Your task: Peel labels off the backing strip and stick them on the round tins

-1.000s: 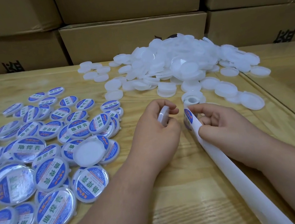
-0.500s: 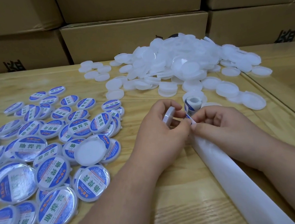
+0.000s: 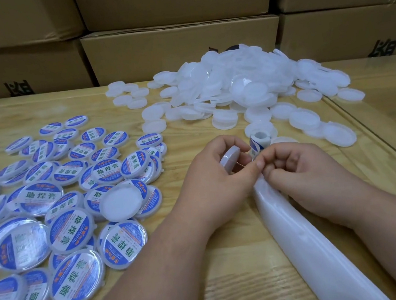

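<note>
Tin (image 3: pixel 230 158) gripped in left hand (image 3: pixel 217 175); right hand (image 3: pixel 303 168) pinches backing strip (image 3: pixel 305 236), prob. at label.

head view | looks forward-down, close over hands (image 3: pixel 259 174) — single view, none shared

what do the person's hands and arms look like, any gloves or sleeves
Both the left hand and right hand are bare: no gloves, rings or watch show. The forearms are uncovered as far as the frame's lower edge, so no sleeve is visible. Fingernails look short and unpainted.
</note>
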{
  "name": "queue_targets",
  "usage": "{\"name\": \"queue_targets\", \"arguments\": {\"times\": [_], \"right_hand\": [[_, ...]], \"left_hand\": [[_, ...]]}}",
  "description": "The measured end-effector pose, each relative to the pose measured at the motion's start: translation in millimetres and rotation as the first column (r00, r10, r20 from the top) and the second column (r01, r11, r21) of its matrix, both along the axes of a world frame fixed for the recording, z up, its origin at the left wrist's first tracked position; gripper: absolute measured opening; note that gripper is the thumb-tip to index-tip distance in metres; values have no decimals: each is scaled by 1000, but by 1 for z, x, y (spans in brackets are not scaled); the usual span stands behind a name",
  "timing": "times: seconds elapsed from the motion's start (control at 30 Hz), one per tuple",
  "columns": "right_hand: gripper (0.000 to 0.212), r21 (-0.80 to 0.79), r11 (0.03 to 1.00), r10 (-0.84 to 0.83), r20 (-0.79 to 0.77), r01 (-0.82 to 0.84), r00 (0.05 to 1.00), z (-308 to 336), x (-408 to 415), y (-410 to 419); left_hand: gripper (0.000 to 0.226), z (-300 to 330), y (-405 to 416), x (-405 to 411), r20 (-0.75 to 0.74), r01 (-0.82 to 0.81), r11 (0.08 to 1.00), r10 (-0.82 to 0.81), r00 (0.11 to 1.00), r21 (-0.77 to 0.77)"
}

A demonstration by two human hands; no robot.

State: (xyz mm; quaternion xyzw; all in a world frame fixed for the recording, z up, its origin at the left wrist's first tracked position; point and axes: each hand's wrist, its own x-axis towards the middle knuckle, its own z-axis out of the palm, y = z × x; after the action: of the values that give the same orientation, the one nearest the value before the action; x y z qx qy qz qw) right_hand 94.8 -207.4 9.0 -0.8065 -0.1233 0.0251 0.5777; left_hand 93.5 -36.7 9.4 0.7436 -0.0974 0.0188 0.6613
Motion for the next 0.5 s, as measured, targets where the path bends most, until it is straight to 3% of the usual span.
{"name": "queue_targets", "arguments": {"times": [0.17, 0.3, 0.5], "right_hand": [[41, 5, 1000, -10, 2, 10, 1000, 0, 1, 0], [3, 100, 994, 35, 22, -37, 999, 3, -2, 2], [14, 39, 996, 84, 7, -84, 996, 1, 0, -1]], "left_hand": [[21, 1, 4, 0, -19, 17, 1000, -17, 1000, -25], [20, 2, 4, 1, -27, 6, 1000, -7, 1000, -24], [19, 3, 4, 2, -18, -1, 1000, 1, 1000, 0]]}}
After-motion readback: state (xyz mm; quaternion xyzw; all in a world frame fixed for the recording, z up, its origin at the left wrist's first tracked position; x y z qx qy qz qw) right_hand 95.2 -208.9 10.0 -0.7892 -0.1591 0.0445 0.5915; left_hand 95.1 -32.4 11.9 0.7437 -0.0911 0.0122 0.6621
